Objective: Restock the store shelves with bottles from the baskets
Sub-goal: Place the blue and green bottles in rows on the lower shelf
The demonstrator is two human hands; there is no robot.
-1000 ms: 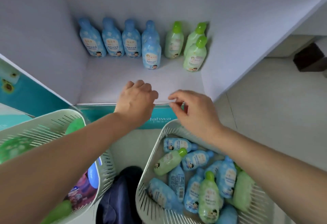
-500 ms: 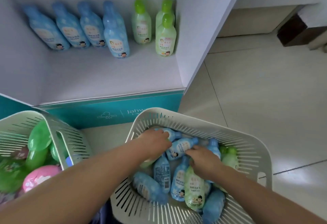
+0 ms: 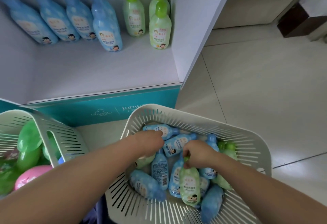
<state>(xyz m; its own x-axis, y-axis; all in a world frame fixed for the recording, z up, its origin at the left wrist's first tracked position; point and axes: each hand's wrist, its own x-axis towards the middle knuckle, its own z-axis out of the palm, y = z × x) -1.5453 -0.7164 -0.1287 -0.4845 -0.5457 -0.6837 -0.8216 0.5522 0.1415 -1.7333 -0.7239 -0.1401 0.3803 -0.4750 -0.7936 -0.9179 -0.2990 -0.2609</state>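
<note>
Picking from the basket (image 3: 251, 146); right hand (image 3: 200, 154) pinches a green bottle (image 3: 190, 186); left hand (image 3: 152, 140), I cannot tell; next, upright onto the shelf (image 3: 88, 68).

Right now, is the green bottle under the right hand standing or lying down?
Lying down. The green bottle lies on its side on blue bottles in the basket, right hand gripping its cap end.

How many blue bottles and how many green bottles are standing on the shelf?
Blue bottles: 5 (one is mostly hidden behind the front one)
Green bottles: 3
Total on the shelf: 8
</note>
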